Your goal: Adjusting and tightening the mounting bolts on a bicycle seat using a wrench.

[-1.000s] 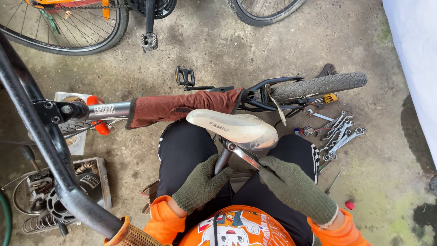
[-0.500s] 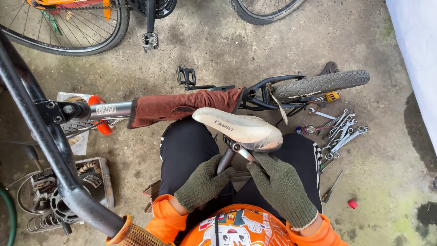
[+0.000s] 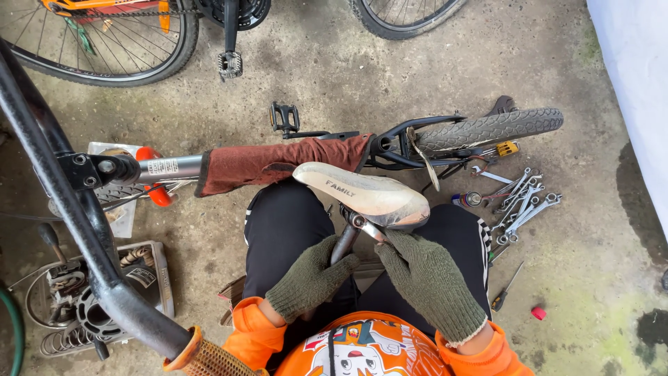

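Green knitted gloves cover both hands, low in the middle of the frame. The left hand (image 3: 309,278) has its fingers curled closed around the dark seat post (image 3: 343,244), gripping it just below the clamp. The right hand (image 3: 424,282) lies just beside it, its fingers (image 3: 393,244) bent up against the metal clamp (image 3: 362,224) under the saddle; whether they pinch a part there or only press on it cannot be told. Above the hands, the pale, worn bicycle saddle (image 3: 365,195) sits tilted across the centre of the frame, over the person's lap in black trousers (image 3: 282,223), with orange sleeves (image 3: 254,327) at the bottom edge. Just above the saddle a small bicycle lies on its side across the concrete floor (image 3: 334,69): a brown-wrapped frame tube (image 3: 278,163) runs left to a silver stem (image 3: 170,167), and its rear tyre (image 3: 487,129) points to the upper right, with a black pedal (image 3: 284,117) above the tube. To the right of the saddle, a cluster of silver spanners (image 3: 522,202) is spread on the floor, with a screwdriver (image 3: 504,289) and a small red cap (image 3: 538,313) lower right. A black handlebar (image 3: 69,230) with an orange-edged grip crosses the left side, over a tray of springs and parts (image 3: 83,306). Wheels of other bicycles (image 3: 104,49) show along the top edge.
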